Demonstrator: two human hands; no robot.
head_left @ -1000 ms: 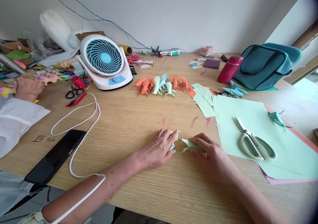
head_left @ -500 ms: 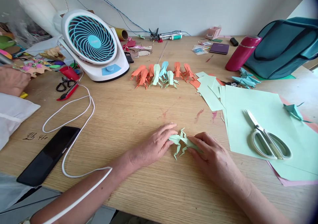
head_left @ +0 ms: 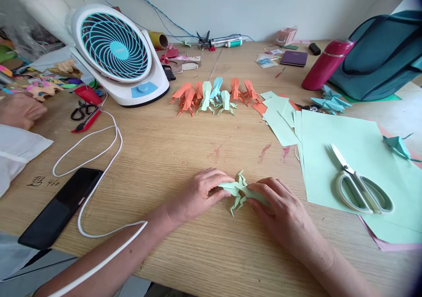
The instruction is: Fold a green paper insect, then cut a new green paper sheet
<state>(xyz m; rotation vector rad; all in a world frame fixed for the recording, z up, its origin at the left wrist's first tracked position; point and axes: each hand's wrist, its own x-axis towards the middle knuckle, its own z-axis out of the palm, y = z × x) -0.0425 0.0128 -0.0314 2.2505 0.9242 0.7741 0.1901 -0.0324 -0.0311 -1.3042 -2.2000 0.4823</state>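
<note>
Low over the table's front middle lies a pale green origami figure [head_left: 239, 189] with thin zigzag legs sticking out on both sides. My left hand [head_left: 207, 190] pinches its left end between thumb and fingers. On its right end, my right hand [head_left: 280, 209] is closed, hiding part of the folded body. Beyond the hands stands a group of folded paper figures: an orange one [head_left: 187, 99], a pale green one [head_left: 206, 95], a blue one [head_left: 216, 88] and several others.
Scissors [head_left: 361, 182] rest on pale green paper sheets [head_left: 323, 139] to my right. A phone [head_left: 61, 207] and white cable [head_left: 117, 150] lie left, near a fan [head_left: 115, 46]. A pink bottle [head_left: 326, 64] stands by a teal bag [head_left: 379, 55]. Another person's hand [head_left: 21, 110] is at far left.
My left hand's fingers have closed into a pinch on the figure's left end. The right hand keeps its hold. The whole view has shifted slightly.
</note>
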